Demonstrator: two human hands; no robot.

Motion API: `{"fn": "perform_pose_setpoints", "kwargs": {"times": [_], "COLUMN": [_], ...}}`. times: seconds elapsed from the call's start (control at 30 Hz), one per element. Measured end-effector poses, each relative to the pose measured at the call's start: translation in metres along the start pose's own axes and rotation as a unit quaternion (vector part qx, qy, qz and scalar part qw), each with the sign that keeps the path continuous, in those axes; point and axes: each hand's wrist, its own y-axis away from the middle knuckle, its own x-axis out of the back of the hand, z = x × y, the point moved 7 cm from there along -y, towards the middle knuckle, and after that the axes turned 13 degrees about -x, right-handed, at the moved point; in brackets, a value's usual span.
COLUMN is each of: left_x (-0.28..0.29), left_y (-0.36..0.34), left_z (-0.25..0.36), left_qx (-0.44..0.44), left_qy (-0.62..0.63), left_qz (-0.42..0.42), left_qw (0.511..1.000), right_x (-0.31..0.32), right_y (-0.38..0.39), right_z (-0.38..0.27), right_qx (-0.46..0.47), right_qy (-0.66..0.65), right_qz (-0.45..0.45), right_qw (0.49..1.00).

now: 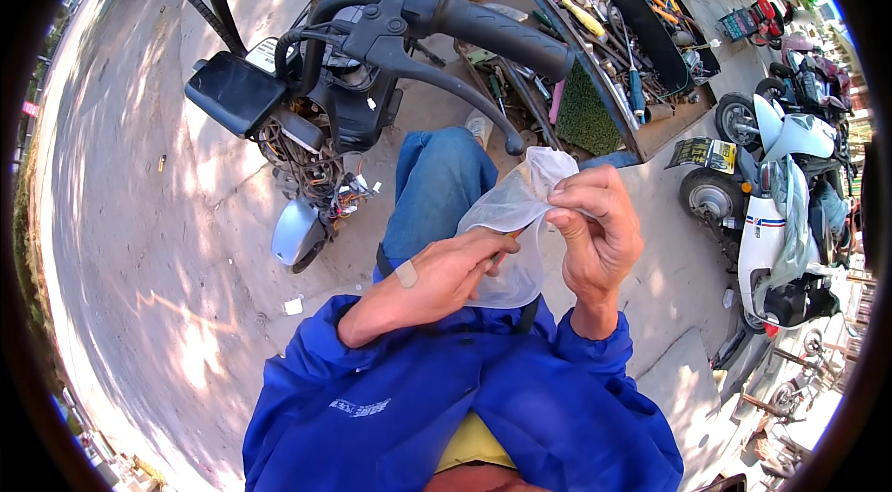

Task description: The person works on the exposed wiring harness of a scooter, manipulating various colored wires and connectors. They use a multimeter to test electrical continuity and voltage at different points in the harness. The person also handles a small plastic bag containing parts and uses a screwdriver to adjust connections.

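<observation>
My left hand point(441, 278), with a plaster near the wrist, is closed around a small orange-and-dark tool point(509, 236), mostly hidden by my fingers, against a translucent plastic bag point(516, 274). My right hand point(599, 232) pinches the bag's upper part between thumb and fingers, to the right of my left hand. Both are over my lap, in blue sleeves. Just beyond the bag, a black handlebar grip with brake lever point(502, 32) juts from a partly dismantled electric scooter point(344, 102), whose exposed wires hang at its lower left.
A metal tool cart point(628, 146) full of screwdrivers, wrenches and pliers stands beyond the handlebar. Parked scooters point(776, 223) line the right side. A silver panel point(293, 227) hangs low beside my bent leg point(427, 185). Concrete ground point(139, 213) lies around me.
</observation>
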Motion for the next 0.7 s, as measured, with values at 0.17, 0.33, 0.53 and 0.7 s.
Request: {"fn": "perform_pose_setpoints", "kwargs": {"times": [0.17, 0.33, 0.53, 0.7], "left_x": [-0.007, -0.007, 0.009, 0.011], "left_y": [-0.014, -0.03, -0.029, -0.014], "left_z": [-0.009, -0.025, -0.034, -0.034], "left_qx": [-0.105, -0.103, -0.09, -0.069], "left_qy": [-0.294, -0.218, -0.154, -0.128], "left_qz": [0.154, 0.11, 0.07, 0.058], "left_qw": [0.937, 0.964, 0.982, 0.988], "right_x": [-0.017, -0.046, -0.065, -0.075], "right_y": [0.007, 0.014, 0.02, 0.03], "right_z": [-0.011, -0.02, -0.019, -0.021], "right_qx": [0.022, 0.016, 0.047, 0.063], "right_qy": [-0.017, -0.002, -0.014, -0.053], "right_qz": [-0.032, -0.096, -0.118, -0.138], "right_qw": [0.999, 0.995, 0.992, 0.987]}}
